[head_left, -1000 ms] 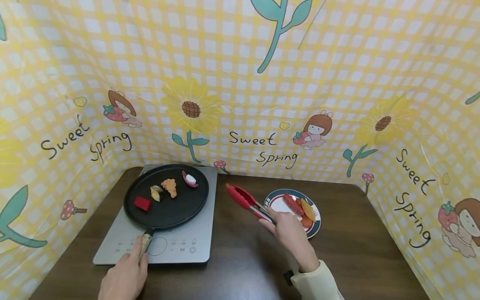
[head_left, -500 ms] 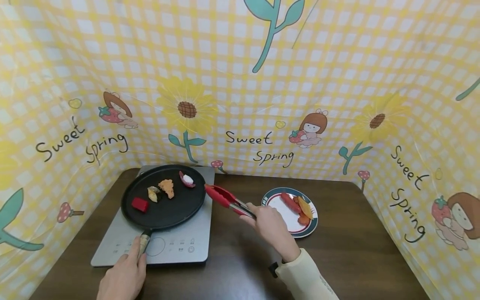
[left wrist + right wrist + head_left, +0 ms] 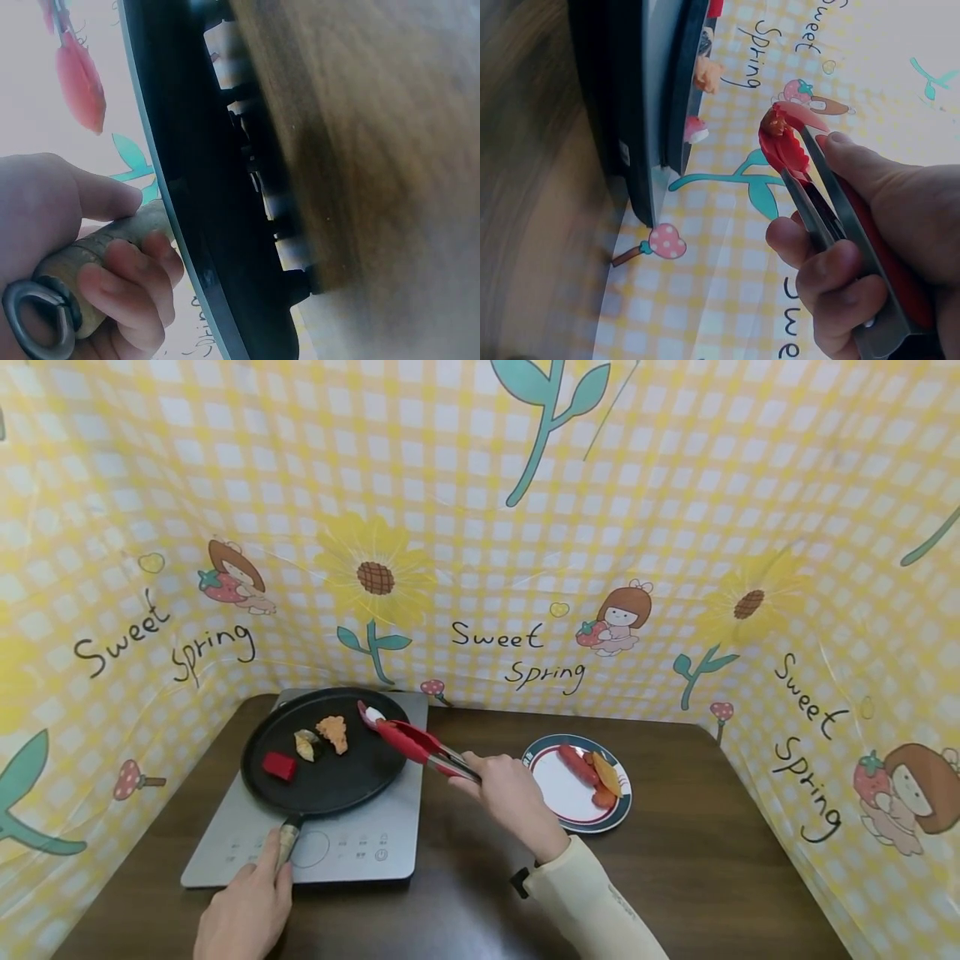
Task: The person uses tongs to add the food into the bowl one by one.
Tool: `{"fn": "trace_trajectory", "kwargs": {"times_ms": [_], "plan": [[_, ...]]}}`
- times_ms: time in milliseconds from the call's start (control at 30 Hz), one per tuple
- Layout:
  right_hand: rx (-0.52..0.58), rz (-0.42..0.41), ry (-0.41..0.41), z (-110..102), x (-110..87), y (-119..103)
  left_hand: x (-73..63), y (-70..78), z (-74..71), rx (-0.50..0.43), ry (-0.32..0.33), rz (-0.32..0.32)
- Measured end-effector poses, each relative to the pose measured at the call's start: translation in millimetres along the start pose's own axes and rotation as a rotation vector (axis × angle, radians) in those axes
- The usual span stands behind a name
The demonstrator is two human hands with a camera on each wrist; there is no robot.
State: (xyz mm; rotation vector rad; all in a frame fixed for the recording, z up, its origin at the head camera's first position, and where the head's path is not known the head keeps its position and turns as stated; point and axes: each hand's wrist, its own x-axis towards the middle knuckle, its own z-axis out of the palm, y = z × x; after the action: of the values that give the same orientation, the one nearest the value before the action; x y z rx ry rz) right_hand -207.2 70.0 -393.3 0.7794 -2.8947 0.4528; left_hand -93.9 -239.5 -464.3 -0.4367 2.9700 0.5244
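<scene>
My left hand [image 3: 246, 906] grips the handle [image 3: 288, 839] of a flat black frying pan [image 3: 352, 785]; the left wrist view shows fingers curled round that handle [image 3: 97, 247]. With my right hand [image 3: 510, 797] I hold red-tipped metal tongs [image 3: 412, 745] over the pan's right side. A small brownish-orange food piece [image 3: 775, 122] sits between the tong tips in the right wrist view. In the pan lie a red block [image 3: 280, 767], a yellow and black piece [image 3: 305, 746], a fried-chicken-like piece [image 3: 333, 732], and a purple and white piece [image 3: 370, 713] close to the tong tips.
The pan rests on a silver induction cooker [image 3: 390, 852]. Right of it, a blue-rimmed plate [image 3: 551, 797] bears a sausage [image 3: 577, 765], a yellow wedge [image 3: 606, 774] and an orange-red piece [image 3: 603, 797]. A printed cloth [image 3: 465, 568] encloses the back and sides of the wooden table [image 3: 697, 860].
My right hand has carried the tongs leftward from beside the plate to over the pan's right part. The left hand has stayed on the pan handle.
</scene>
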Motion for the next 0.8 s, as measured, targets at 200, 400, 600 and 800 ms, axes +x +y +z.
{"fn": "trace_trajectory", "kwargs": {"times_ms": [200,400,600,800], "plan": [[0.049,-0.009,-0.005,3,9.3,-9,-0.5,1.2,-1.0,0.003,0.008,-0.007],[0.035,-0.044,0.019,7,21.9,-12,-0.9,0.8,-1.7,0.004,0.004,-0.014],[0.047,-0.03,-0.013,9,34.8,-15,0.3,-2.3,-0.6,-0.013,-0.038,-0.011],[0.064,-0.034,-0.018,13,46.5,-17,1.4,-2.3,-0.6,-0.012,-0.052,-0.012]]}}
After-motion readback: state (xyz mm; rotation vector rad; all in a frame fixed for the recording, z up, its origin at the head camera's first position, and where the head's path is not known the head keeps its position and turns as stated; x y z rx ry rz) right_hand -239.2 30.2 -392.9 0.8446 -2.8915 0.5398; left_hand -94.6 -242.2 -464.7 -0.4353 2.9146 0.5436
